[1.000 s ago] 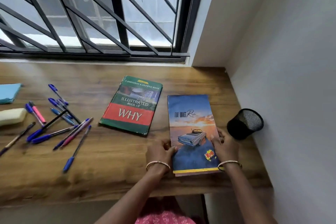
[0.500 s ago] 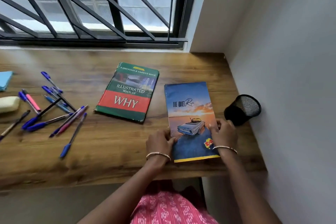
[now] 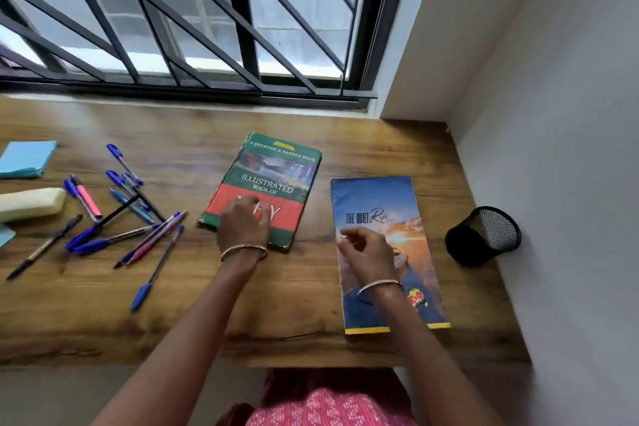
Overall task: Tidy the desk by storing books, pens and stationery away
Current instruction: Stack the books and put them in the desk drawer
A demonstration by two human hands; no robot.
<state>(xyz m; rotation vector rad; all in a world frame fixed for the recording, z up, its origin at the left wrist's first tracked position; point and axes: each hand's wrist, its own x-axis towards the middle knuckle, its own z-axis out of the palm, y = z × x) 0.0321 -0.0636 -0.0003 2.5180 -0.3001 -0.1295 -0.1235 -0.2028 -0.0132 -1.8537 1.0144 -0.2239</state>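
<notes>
Green book [image 3: 276,176] lies flat mid-table [image 3: 242,304], left hand [image 3: 244,223] resting on its near corner, fingers loosely curled. Blue book [image 3: 380,204] lies just to the right, w/ right hand [image 3: 368,252] over it, half-curled, gripping nothing. Pens [image 3: 114,218] scattered to the left; mesh cup [image 3: 484,235] tipped over far right.

A home study corner: a wooden counter [image 3: 297,290] fits between white walls under a barred window [image 3: 193,21], strewn with pens [image 3: 114,218] and books [image 3: 273,183].
</notes>
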